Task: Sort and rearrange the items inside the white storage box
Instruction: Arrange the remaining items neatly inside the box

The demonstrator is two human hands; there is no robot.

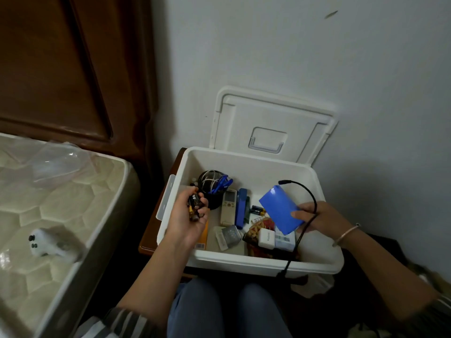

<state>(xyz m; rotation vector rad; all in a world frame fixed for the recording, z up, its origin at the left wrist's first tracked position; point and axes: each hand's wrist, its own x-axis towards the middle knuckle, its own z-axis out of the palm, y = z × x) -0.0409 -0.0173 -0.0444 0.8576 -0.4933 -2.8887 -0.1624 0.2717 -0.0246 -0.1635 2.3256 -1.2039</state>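
The white storage box [317, 264] stands open in front of my knees, its lid [271, 123] leaning against the wall. My left hand [185, 220] grips a bunch of small batteries [195, 206] over the box's left side. My right hand [317, 218] holds a flat blue pack [280, 211] together with its black cable [305, 198] above the right side. Inside lie a black mesh cup with blue pens [212, 186], a white remote [229, 206], a blue stapler [241, 208], a white adapter [266, 237] and small packets.
The box rests on a brown wooden stand [148, 237] against the white wall. A mattress [48, 203] lies to the left with a small white device [46, 242] and clear plastic on it. A dark wooden headboard [61, 69] rises behind it.
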